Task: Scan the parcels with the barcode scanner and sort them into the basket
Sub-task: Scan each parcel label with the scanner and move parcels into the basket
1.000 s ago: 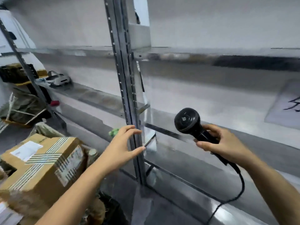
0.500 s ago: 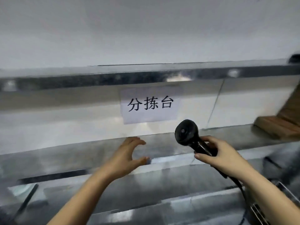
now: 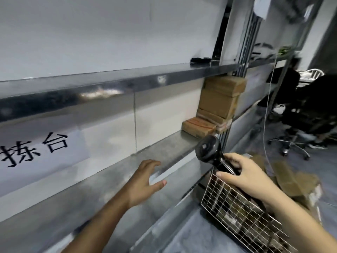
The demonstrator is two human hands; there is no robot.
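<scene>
View swung right along the steel shelf [image 3: 169, 146]: wire basket [image 3: 229, 196] at near right and stacked cardboard parcels [image 3: 219, 105] at the shelf's far end now appear, so we judge fetching can begin. Our left hand [image 3: 144, 181] hovers spread, empty; our right hand [image 3: 245, 178] grips the barcode scanner [image 3: 209, 148].

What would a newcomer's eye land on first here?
The black scanner, gripped in the right hand at centre right, just above a wire basket. The left hand is spread open and empty in front of the steel shelf. Cardboard boxes are stacked at the shelf's far end, and a paper sign with big black characters is at left.
</scene>
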